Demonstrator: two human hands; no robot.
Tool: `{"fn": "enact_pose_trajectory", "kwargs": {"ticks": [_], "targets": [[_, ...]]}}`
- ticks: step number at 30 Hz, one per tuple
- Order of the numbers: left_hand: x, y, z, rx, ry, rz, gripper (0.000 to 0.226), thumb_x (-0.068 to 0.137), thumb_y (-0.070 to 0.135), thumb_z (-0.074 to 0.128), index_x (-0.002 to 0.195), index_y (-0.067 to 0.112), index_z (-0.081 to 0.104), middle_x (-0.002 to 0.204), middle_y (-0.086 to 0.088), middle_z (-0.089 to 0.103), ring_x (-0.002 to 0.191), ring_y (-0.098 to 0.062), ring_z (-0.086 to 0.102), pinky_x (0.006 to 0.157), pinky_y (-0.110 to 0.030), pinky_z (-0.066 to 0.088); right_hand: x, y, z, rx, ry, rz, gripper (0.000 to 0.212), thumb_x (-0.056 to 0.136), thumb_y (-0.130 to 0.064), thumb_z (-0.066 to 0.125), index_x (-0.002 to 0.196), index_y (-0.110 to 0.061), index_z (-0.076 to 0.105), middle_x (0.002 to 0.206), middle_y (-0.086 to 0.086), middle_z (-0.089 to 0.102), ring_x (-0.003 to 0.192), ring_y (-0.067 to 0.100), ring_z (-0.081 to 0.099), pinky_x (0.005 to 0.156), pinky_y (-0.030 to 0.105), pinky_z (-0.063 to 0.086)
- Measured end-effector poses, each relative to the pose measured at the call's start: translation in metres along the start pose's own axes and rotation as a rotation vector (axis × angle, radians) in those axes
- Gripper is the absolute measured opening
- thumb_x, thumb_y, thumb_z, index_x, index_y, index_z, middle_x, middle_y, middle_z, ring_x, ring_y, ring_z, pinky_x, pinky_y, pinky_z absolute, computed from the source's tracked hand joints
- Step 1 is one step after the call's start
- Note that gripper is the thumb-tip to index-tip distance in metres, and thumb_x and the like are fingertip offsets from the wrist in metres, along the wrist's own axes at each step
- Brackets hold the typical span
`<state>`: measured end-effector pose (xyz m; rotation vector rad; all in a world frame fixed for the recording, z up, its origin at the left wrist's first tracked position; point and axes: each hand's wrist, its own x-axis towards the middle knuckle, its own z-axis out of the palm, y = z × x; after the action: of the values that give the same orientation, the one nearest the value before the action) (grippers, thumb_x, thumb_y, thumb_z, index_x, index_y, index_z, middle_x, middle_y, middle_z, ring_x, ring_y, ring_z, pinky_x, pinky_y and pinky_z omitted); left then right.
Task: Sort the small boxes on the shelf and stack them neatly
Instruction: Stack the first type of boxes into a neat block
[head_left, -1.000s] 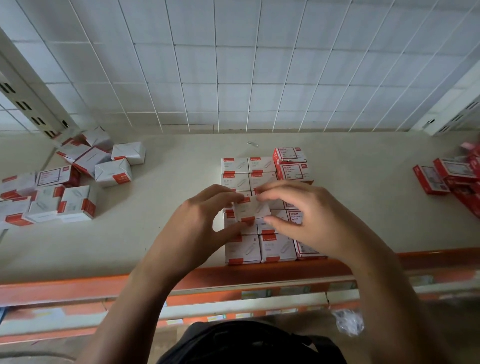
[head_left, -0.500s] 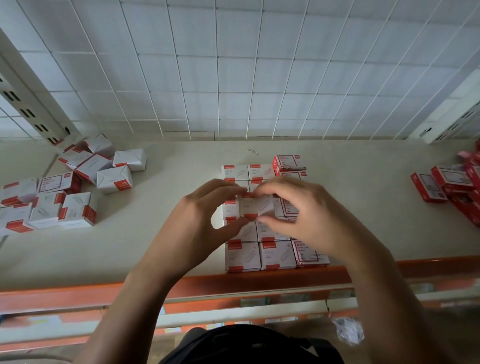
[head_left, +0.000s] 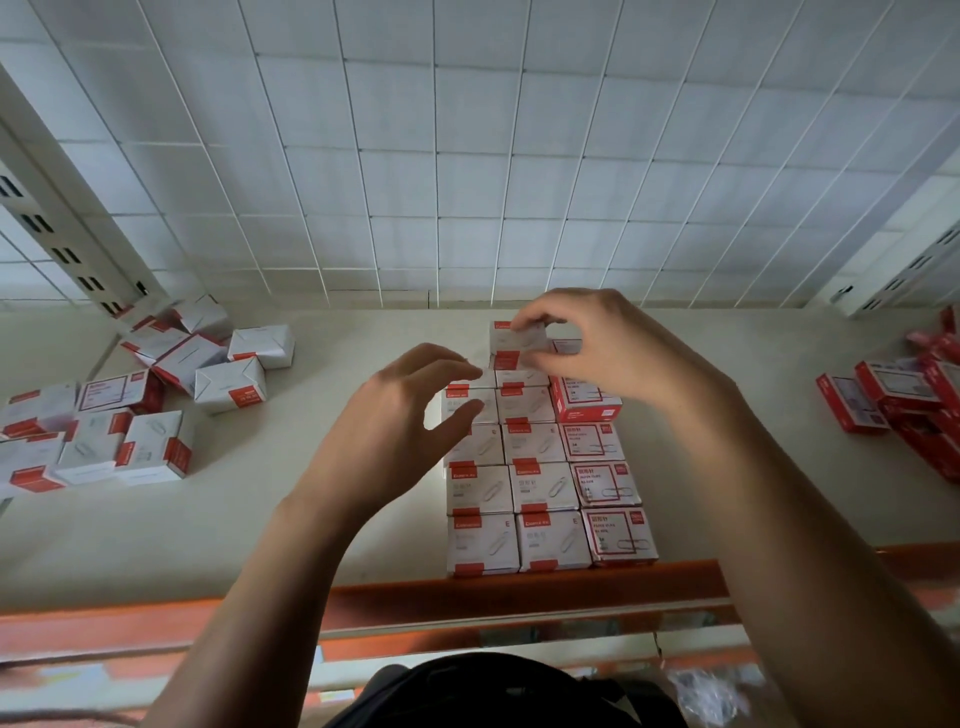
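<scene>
A neat block of small white-and-red boxes (head_left: 543, 499) stands in three columns in the middle of the shelf (head_left: 260, 519), running from the front edge toward the back. My right hand (head_left: 608, 348) pinches one white-and-red box (head_left: 514, 338) between thumb and fingers at the far end of the block, on or just above the back boxes. My left hand (head_left: 400, 431) hovers left of the block with fingers loosely curved, holding nothing; it hides part of the left column.
A loose heap of white-and-red boxes (head_left: 130, 410) lies at the shelf's left. Red boxes (head_left: 904, 405) are piled at the right edge. An orange rail (head_left: 519, 592) runs along the shelf front. A white wire grid (head_left: 467, 156) closes the back.
My right hand has carried the box from the middle of the block to its far end. My left hand has let go of it and stays lower left.
</scene>
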<state>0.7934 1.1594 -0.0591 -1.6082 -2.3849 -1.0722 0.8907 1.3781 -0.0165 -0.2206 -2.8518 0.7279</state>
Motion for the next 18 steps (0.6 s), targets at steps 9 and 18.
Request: {"fn": "enact_pose_trajectory", "kwargs": {"ticks": [9, 18], "targets": [[0.004, -0.003, 0.004, -0.005, -0.005, -0.043, 0.027, 0.091, 0.033, 0.062, 0.113, 0.019, 0.068, 0.118, 0.008, 0.063, 0.099, -0.01, 0.062, 0.081, -0.03, 0.055, 0.006, 0.014, 0.003, -0.005, -0.149, 0.083, 0.031, 0.083, -0.028, 0.077, 0.112, -0.031, 0.066, 0.113, -0.016, 0.065, 0.107, 0.005, 0.059, 0.095, 0.033, 0.048], [0.0, 0.013, 0.012, 0.001, 0.034, -0.061, 0.025, 0.089, 0.03, 0.065, 0.111, 0.018, 0.069, 0.115, 0.008, 0.063, 0.099, -0.009, 0.062, 0.081, -0.028, 0.054, -0.006, 0.021, -0.005, 0.0, -0.157, 0.053, 0.045, 0.081, -0.044, 0.075, 0.122, -0.034, 0.058, 0.127, -0.018, 0.057, 0.115, 0.003, 0.051, 0.095, 0.025, 0.043]]}}
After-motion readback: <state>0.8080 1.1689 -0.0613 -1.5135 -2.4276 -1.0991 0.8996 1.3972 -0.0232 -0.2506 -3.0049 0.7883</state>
